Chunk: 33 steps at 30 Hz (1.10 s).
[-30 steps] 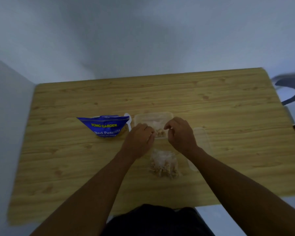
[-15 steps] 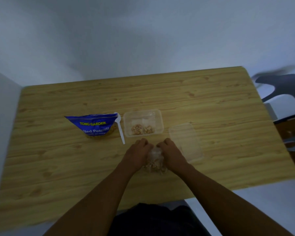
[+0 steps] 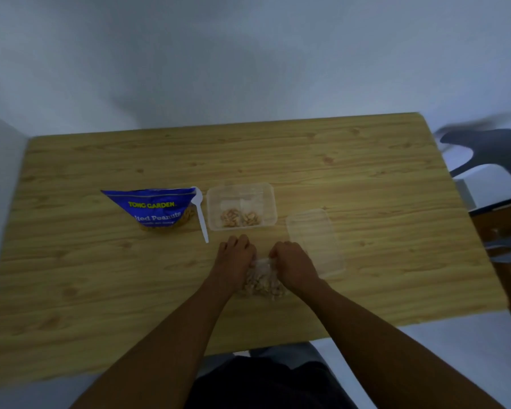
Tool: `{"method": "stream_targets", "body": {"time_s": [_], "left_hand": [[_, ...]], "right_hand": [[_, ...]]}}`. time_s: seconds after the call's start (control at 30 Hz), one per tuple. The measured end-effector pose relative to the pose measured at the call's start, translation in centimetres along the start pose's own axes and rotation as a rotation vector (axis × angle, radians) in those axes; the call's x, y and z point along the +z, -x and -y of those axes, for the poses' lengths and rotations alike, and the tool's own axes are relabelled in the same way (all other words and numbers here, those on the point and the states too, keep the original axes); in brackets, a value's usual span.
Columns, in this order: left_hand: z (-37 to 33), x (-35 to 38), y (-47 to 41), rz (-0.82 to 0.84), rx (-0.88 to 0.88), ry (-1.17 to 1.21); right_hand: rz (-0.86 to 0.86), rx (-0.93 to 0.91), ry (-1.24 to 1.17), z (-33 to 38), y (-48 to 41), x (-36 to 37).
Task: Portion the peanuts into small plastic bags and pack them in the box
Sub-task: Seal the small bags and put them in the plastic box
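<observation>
At a wooden table [image 3: 337, 172], a person's left hand [image 3: 233, 258] and right hand [image 3: 292, 264] close on the top of a small plastic bag [image 3: 263, 283] filled with peanuts, fingers curled and pinching its neck from either side; the bag rests on the table just in front of the box [image 3: 239, 193], not yet inside it. The task appears well under way but unfinished: the clear box holds two small portions of peanuts [image 3: 241, 219] along its near wall (apparently bagged, though the blur leaves the plastic hard to make out), with its far half bare; this bag looks to be the next one to go in. The box's clear lid [image 3: 313, 237] lies off to the right, touching nothing but the table, so closing remains to be done. A blue peanut packet [image 3: 157, 211] stands left of the box, nuts showing at its lower corner, suggesting more to portion; a white plastic spoon [image 3: 201, 219] lies between packet and box.
</observation>
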<state>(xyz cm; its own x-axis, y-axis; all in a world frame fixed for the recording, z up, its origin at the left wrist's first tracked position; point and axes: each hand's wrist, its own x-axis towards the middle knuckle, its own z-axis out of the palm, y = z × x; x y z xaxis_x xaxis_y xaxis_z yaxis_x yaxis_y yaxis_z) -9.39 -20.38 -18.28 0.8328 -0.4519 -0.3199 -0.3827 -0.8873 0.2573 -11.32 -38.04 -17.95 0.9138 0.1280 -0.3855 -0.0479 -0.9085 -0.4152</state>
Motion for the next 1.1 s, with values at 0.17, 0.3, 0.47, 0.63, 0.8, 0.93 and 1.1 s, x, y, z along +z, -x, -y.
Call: {"method": "stream_targets", "body": {"time_s": [0.17, 0.3, 0.47, 0.63, 0.8, 0.93, 1.1], "left_hand": [[0.4, -1.8, 0.9, 0.076, 0.002, 0.147], [2.3, -3.0, 2.8, 0.014, 0.019, 0.603], [3.8, -4.7, 4.0, -0.068, -0.004, 0.699], [3.8, -5.8, 4.3, -0.028, -0.152, 0.779], [4.1, -7.7, 4.0, -0.087, -0.09, 0.737], [4.9, -10.9, 2.7, -0.112, -0.066, 0.676], [5.4, -14.0, 0.1, -0.17, -0.071, 0.649]], "right_hand": [[0.027, -0.039, 0.122, 0.3, -0.2, -0.6], [0.06, -0.087, 0.002, 0.8, -0.2, -1.7], [0.137, -0.038, -0.268, 1.5, 0.3, -4.6], [0.149, -0.008, -0.322, 2.4, 0.2, -6.0], [0.219, -0.04, -0.427, 3.4, -0.2, -8.4], [0.143, -0.077, -0.483, 3.7, -1.6, -11.0], [0.028, -0.089, -0.549, 4.0, -4.1, -13.3]]}}
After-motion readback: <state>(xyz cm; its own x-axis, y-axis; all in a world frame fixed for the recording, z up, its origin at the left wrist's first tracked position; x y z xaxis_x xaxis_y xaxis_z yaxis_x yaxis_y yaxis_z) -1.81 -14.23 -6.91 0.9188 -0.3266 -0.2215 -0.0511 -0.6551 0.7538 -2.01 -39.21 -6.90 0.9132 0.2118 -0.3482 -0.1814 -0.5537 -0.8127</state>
